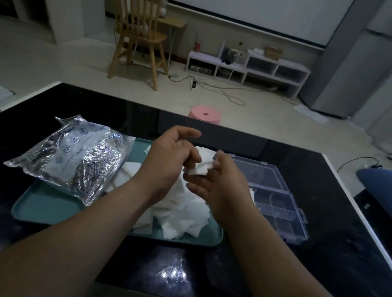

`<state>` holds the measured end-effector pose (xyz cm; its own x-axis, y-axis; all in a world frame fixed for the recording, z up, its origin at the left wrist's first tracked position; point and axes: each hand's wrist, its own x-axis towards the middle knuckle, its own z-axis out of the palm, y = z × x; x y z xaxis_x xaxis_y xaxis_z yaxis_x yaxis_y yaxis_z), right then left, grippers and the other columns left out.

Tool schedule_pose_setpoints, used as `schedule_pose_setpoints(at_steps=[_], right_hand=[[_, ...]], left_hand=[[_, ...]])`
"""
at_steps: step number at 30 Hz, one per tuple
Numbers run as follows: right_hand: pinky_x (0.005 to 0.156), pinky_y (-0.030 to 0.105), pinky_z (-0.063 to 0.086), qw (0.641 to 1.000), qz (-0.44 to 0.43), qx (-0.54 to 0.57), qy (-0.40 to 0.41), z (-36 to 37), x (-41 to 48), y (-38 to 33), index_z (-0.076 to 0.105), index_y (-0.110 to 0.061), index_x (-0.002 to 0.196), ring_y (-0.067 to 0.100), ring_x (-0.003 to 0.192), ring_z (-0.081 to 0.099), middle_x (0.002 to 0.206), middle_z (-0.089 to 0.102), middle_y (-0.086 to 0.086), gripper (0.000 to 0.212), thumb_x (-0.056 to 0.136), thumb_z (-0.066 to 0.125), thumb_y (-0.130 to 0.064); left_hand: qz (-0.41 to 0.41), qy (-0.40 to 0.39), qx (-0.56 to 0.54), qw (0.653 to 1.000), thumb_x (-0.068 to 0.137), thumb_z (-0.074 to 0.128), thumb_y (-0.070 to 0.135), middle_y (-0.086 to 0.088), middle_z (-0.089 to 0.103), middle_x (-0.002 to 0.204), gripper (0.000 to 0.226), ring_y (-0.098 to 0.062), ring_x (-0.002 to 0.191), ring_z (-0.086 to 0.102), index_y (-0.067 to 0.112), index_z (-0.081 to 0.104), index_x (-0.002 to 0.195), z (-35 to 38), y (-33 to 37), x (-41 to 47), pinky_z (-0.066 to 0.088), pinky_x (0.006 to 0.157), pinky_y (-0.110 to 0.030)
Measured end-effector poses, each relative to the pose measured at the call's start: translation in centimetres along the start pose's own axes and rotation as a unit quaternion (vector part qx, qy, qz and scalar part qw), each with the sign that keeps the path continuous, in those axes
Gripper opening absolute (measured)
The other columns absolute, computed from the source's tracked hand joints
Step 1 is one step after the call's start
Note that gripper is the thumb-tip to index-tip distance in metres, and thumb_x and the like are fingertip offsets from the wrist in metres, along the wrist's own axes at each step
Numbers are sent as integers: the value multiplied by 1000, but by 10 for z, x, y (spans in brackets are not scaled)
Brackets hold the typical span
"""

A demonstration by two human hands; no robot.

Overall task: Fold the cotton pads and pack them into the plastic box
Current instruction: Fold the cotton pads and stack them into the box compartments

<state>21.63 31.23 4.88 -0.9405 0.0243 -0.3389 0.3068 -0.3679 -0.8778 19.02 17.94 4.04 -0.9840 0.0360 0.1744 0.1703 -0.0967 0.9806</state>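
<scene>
Both hands are raised above a teal tray (pixel 44 206) and share one white cotton pad (pixel 203 161). My left hand (pixel 167 162) pinches its left side, with the index finger lifted. My right hand (pixel 220 184) grips its right edge with the fingertips. Under the hands, a loose heap of white cotton pads (pixel 181 215) lies on the tray. A clear plastic box (pixel 279 203) with several compartments sits open just right of the tray, partly hidden by my right hand.
A crinkled silver foil bag (pixel 72 158) rests across the tray's left part. Everything sits on a glossy black table (pixel 325 250) with a white edge. Beyond it stand a pink stool (pixel 205 115) and a wooden chair (pixel 140 30).
</scene>
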Motion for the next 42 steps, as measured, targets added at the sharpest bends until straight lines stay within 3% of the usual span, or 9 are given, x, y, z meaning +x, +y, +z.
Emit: schedule_pose_setpoints(at_steps=[6,8,11,16,22,29,34,38,42], right_hand=[[59,33,61,966,-111,-210,106,-14,4,10,65,-1,97,37,85,74,99,72,22,9,94,60,-9],[58,39,60,905,-199,-352,133,-16,-1,11,63,-8,88,29,79,71,86,70,10,7,92,63,-15],[56,19,45,834,-267,-471,106,-7,-15,14,56,-23,81,8,70,58,79,63,-7,16,95,61,-18],[64,13,47,810,-288,-510,-9,0,-24,21,61,-28,103,-2,84,61,89,65,-15,9,97,66,-32],[95,21,39,737,-348,-577,-57,-20,-17,18,59,-36,120,-1,116,47,122,53,-27,44,85,74,-57],[87,22,45,791,-279,-530,-128,-16,-18,18,51,-31,106,0,114,54,125,58,-17,44,82,84,-49],[89,16,53,825,-252,-472,-184,-16,-16,17,54,-17,103,1,109,63,118,63,-9,33,87,83,-21],[93,22,55,816,-250,-479,-205,-16,-19,15,54,-18,105,-2,115,58,126,61,-16,35,87,83,-17],[89,42,62,830,-199,-468,-229,-16,-20,18,49,-25,104,20,106,68,118,64,2,49,78,91,-27]], left_hand=[[-7,-6,71,997,97,49,2,-2,71,99,35,-13,91,67,24,57,123,8,-2,-19,52,79,-25],[-33,-5,119,992,99,60,23,5,61,121,42,-9,106,63,35,48,137,4,-7,-20,48,87,-26],[-107,-85,61,989,89,69,60,3,62,129,72,-8,110,68,55,28,148,0,-9,-26,52,99,-36],[-154,-54,-103,981,104,57,32,1,71,85,45,-7,76,70,38,42,146,-2,-7,-23,55,69,-25],[-319,-92,-226,916,97,57,59,-16,61,102,56,-26,73,60,14,55,130,-27,-7,-16,54,59,-33],[-323,-153,-189,915,101,54,54,-9,56,87,37,-20,76,58,18,63,106,-26,-16,-22,54,62,-28],[-313,-205,-187,908,101,43,66,-13,62,128,67,-26,98,71,15,58,141,-26,-14,-25,61,76,-41],[-331,-176,-194,906,97,42,72,-21,61,133,74,-30,94,73,12,60,139,-27,-16,-25,60,77,-49],[-332,-180,-192,906,99,45,65,-7,74,94,58,-21,87,74,15,76,95,-19,-15,-30,60,75,-34]])
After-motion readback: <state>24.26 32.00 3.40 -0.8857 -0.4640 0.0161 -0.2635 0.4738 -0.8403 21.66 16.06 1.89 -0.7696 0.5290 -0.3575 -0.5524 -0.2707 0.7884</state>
